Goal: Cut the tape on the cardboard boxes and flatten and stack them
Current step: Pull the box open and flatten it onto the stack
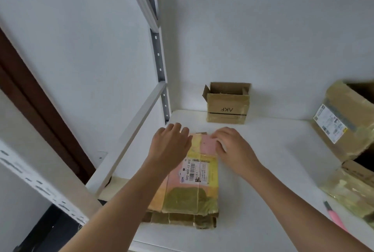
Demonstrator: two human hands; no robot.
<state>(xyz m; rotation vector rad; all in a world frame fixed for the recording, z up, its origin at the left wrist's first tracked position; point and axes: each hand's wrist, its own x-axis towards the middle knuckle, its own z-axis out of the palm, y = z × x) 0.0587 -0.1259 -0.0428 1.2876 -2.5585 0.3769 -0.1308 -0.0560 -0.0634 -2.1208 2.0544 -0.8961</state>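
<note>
A flattened pink and yellow cardboard box (194, 183) with a white shipping label lies on top of another flattened brown box (182, 220) on the white shelf (263, 170). My left hand (171, 140) lies flat on the far left part of the top box, fingers straight. My right hand (230, 142) presses on its far right edge with fingers bent down onto the cardboard. A pink utility knife (336, 218) lies on the shelf at the right, away from both hands.
A small open brown box (227, 108) marked AKF stands against the back wall. Two larger taped open boxes, one (348, 122) at the right edge and another (352, 189) below it. A grey metal shelf post (160, 69) rises at the left.
</note>
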